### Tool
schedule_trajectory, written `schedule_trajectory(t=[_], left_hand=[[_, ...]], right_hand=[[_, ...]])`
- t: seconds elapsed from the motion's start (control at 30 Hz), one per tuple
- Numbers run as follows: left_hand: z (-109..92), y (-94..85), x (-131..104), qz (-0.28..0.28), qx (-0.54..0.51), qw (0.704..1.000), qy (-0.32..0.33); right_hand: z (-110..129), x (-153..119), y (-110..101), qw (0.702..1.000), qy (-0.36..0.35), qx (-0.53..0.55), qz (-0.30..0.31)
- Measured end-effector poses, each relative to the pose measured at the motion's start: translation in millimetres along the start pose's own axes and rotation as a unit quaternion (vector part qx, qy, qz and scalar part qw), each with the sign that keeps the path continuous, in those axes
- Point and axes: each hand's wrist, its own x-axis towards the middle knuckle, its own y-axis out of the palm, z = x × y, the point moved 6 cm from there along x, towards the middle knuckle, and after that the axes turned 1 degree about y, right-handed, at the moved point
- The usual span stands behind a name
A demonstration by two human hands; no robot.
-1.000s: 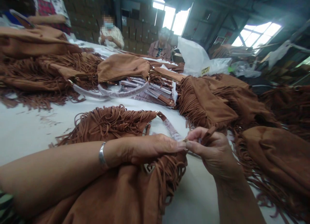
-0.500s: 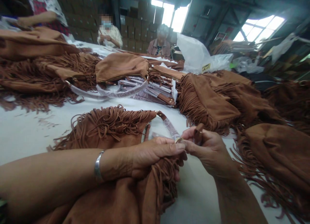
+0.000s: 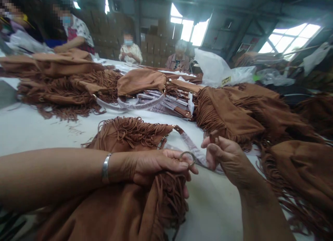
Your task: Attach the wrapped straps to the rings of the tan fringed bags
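A brown fringed bag (image 3: 109, 213) lies across the near side of the table, under my left forearm. My left hand (image 3: 163, 164) pinches a metal ring (image 3: 191, 158) between thumb and fingers, beside the bag's fringe. To the right, my right hand (image 3: 225, 154) is closed on the brown end of a strap (image 3: 191, 142), which is wrapped in clear plastic. The strap's far end joins a metal fitting at the bag's upper corner. A gap separates the ring from my right hand.
Brown fringed bags lie at the left (image 3: 65, 64), far middle (image 3: 142, 80) and right (image 3: 304, 168). Plastic-wrapped straps (image 3: 169, 104) are stacked behind the strap. Clear plastic bags (image 3: 212, 65) lie farther back. Several people are around the table's far side.
My right hand has moved away from my left hand, and the ring now shows clearly in my left fingers. The camera view has shifted, so the background sits lower and farther right.
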Motion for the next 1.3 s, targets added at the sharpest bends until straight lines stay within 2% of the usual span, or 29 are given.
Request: schedule_trajectory(t=[0.13,0.23,0.33,0.47,0.57,0.7,0.93,1.13,1.3], left_hand=[[-14,10.6,-23,-0.012,0.116,0.992,-0.057],[-25,9.5,-38,-0.044,0.16,0.981,-0.096],[-29,0.4,-45,-0.067,0.147,0.985,-0.054],[-18,-11.1,-44,-0.034,0.089,0.995,0.0],[-11,-13.6,-43,-0.003,0.07,0.998,0.003],[-14,-16.0,-43,0.007,0.033,0.999,0.01],[-16,-26.3,-35,0.051,0.009,0.999,0.014],[-24,-38.6,-36,0.034,-0.014,0.995,0.096],[-27,-47.3,-44,0.004,-0.015,0.994,0.11]], right_hand=[[-1,-4,14,0.996,0.013,-0.064,0.061],[0,-4,20,0.998,0.004,-0.026,0.06],[3,-3,22,0.998,-0.015,0.043,0.048],[2,-2,32,0.997,-0.005,0.047,0.058],[-2,1,37,0.997,0.006,0.041,0.06],[-5,3,35,0.998,0.019,0.031,0.049],[-4,-2,40,0.997,0.024,0.003,0.079],[-6,-1,48,0.996,0.038,-0.053,0.068],[-11,4,55,0.996,0.058,-0.054,0.043]])
